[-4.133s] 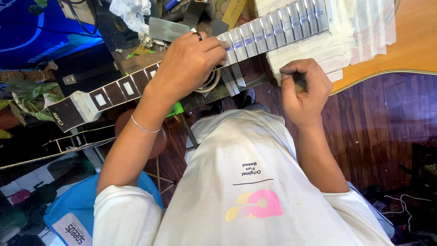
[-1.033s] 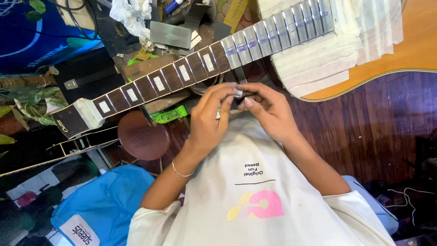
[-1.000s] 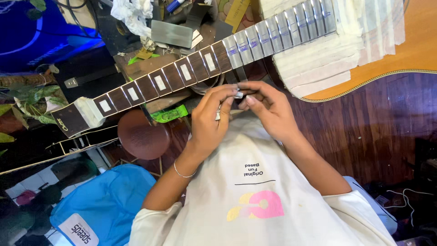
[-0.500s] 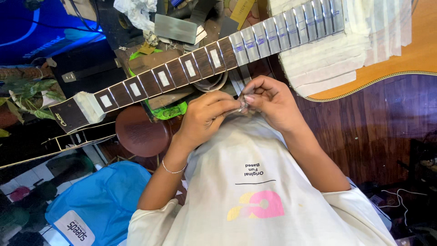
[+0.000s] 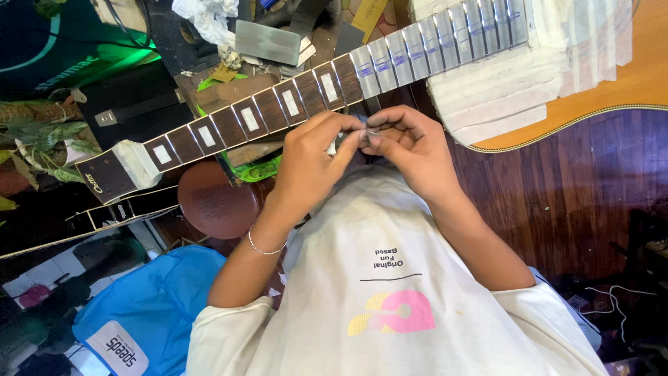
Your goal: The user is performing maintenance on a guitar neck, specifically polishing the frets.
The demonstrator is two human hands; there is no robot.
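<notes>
Head view: both hands meet over a small pale strip just below the guitar neck.

The fingers [image 5: 348,143] of the left hand [image 5: 313,157] and right hand [image 5: 410,146] are pinched nearly shut on a small pale strip [image 5: 367,132], too small to identify, held against the chest just under the guitar neck [image 5: 278,111]. Half a second ago the hands sat slightly lower in the frame; four seconds ago the left rested on the taped frets and the right gripped a tool by the guitar body [image 5: 626,76], so work has moved off the fretboard to the piece in hand. A brown stool [image 5: 216,202] and blue bag [image 5: 149,306] lie below left.
</notes>
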